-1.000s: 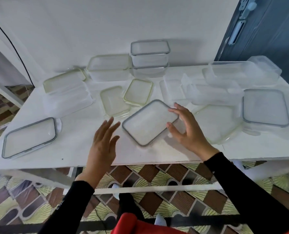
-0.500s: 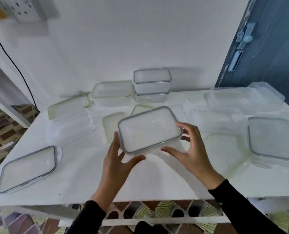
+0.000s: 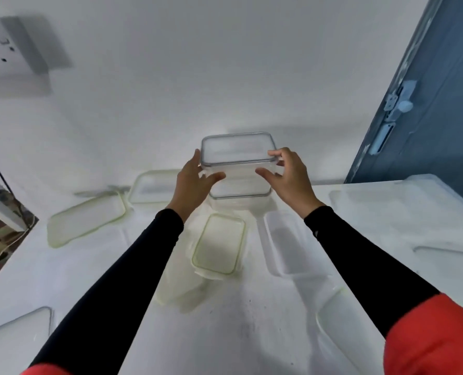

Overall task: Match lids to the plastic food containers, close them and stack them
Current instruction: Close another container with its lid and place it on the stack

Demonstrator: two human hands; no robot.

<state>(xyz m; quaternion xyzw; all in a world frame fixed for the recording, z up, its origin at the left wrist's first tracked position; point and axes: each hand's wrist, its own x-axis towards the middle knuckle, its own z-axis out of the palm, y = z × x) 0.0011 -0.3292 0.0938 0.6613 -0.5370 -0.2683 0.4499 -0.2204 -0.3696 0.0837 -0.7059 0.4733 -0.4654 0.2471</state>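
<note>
A clear closed container with a grey-rimmed lid (image 3: pixel 237 147) sits at the back of the white table (image 3: pixel 238 334), on top of a stack of grey-rimmed closed containers (image 3: pixel 241 194). My left hand (image 3: pixel 195 180) grips its left side, thumb across the front. On the right corner, my right hand (image 3: pixel 289 174) holds it with curled fingers and the thumb in front. A small green-rimmed lid (image 3: pixel 219 243) lies on the table between my forearms.
A large green-rimmed lid (image 3: pixel 87 217) and a closed green-rimmed container (image 3: pixel 154 185) lie at the left. An open clear container (image 3: pixel 287 242) and more clear tubs (image 3: pixel 400 201) are at the right. A blue door (image 3: pixel 441 104) stands right, and a wall socket (image 3: pixel 0 50) is up left.
Both hands took the grey-lidded container off the table's front, lifted it and carried it away to the back, onto the stack by the wall. The camera tilted upward.
</note>
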